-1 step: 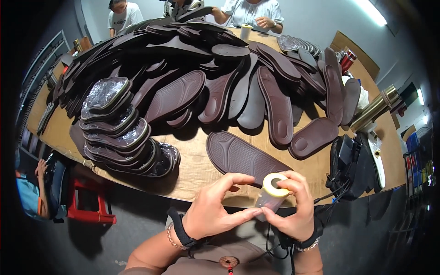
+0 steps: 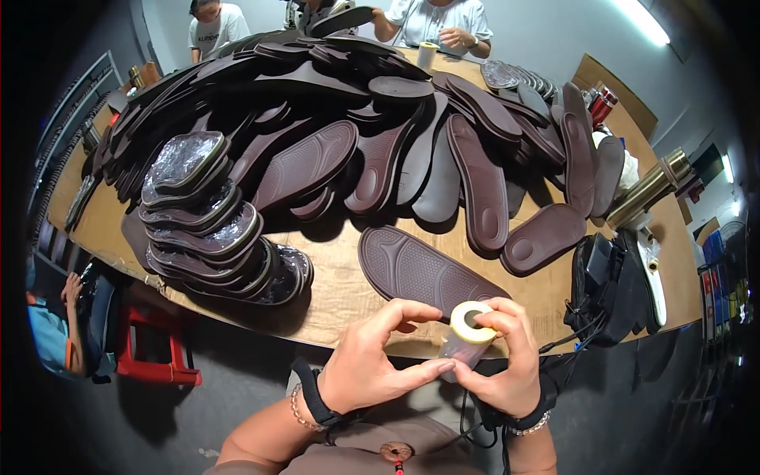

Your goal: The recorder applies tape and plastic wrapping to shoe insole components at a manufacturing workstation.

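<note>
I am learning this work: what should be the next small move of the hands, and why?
Perhaps unwind a little from the film roll with the left hand: its thumb is at the roll's side, the right hand holds it, and a bare insole lies just beyond.

Bare counter [image 2: 331,273] opens between the wrapped stack [image 2: 202,222] and nearest insole [image 2: 423,265]; beyond, the insole heap [image 2: 277,87] blocks passage.

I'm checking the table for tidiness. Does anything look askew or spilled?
The stack of film-wrapped soles near the table's front-left edge looks askew: its layers are staggered, not lined up. Behind, loose soles lie in a jumbled heap. No spill shows.
</note>
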`<move>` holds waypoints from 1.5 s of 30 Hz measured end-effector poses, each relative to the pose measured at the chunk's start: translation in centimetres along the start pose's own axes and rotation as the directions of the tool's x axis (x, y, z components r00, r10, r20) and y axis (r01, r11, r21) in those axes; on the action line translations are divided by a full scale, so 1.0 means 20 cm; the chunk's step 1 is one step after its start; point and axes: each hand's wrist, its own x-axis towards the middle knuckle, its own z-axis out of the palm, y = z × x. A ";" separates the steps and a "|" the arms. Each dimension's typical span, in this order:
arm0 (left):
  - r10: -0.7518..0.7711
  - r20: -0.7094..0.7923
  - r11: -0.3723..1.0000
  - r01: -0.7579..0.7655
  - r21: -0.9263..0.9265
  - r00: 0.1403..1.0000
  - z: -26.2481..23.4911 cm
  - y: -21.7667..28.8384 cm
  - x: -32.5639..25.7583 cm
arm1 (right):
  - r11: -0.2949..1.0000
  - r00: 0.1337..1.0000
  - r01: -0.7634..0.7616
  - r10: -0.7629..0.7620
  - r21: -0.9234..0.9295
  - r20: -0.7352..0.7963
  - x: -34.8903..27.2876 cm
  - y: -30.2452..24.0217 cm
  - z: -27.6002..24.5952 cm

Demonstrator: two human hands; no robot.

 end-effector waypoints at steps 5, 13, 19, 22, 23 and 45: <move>-0.115 -0.028 0.990 0.113 -0.083 0.993 0.01 -0.04 -0.02 | 0.999 0.998 -0.004 0.002 0.033 0.058 -0.01 0.00 0.07; -0.106 0.046 0.973 0.113 -0.202 0.993 0.01 -0.06 -0.03 | 0.988 0.991 -0.127 0.130 0.084 -0.032 -0.07 0.03 0.12; -0.078 0.098 0.967 0.099 -0.236 0.992 0.03 -0.07 -0.03 | 0.994 0.990 -0.092 0.098 -0.064 0.100 -0.05 -0.03 0.08; -0.107 0.093 0.972 0.124 -0.199 0.990 0.02 -0.05 -0.04 | 0.999 0.998 -0.034 0.036 -0.037 0.046 -0.05 -0.03 0.09; -0.109 0.093 0.972 0.126 -0.200 0.990 0.02 -0.05 -0.04 | 0.999 0.998 -0.036 0.038 -0.036 0.049 -0.05 -0.03 0.10; -0.299 0.243 0.904 0.355 -0.237 0.923 -0.06 -0.09 -0.07 | 0.679 0.876 -0.467 0.444 0.566 0.190 -0.20 0.02 0.14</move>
